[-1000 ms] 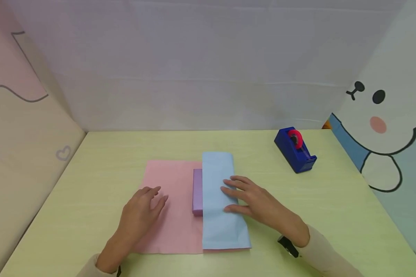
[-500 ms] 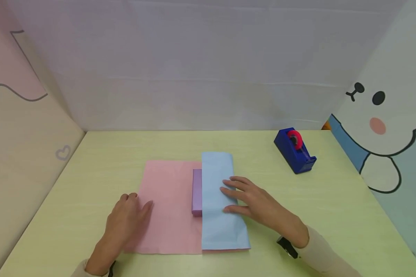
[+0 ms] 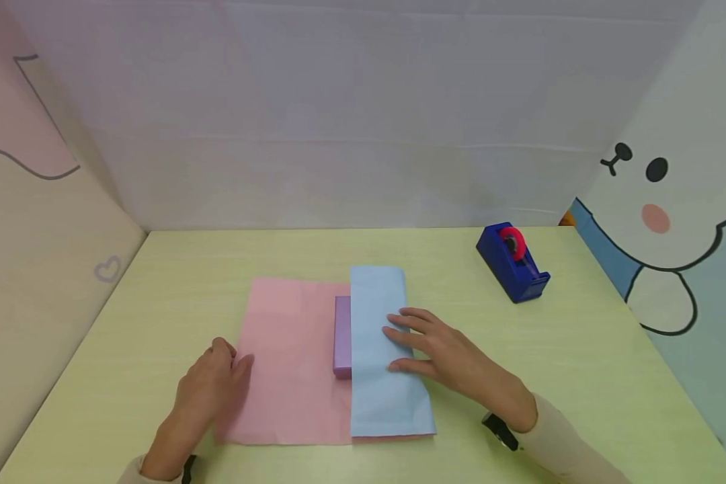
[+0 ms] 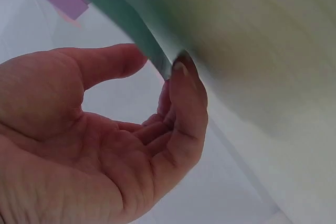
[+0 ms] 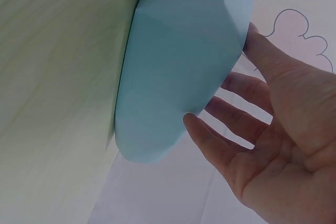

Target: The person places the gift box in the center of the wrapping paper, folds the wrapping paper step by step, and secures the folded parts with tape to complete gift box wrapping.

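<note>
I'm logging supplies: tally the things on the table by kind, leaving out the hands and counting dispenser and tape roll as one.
Pink-and-blue paper sheet: 1
Purple box: 1
Tape dispenser: 1
Total: 3

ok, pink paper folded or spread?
Partly folded: the pink-and-blue paper has its right side over part of the purple box, blue face up; left side unfolded, edge pinched by the left fingers.

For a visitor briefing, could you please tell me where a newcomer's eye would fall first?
Probably the light-blue flap low in the head view's middle, partly covering the purple box on the pink paper. Next, likely the blue tape dispenser at back right and the cartoon face to its right.
</note>
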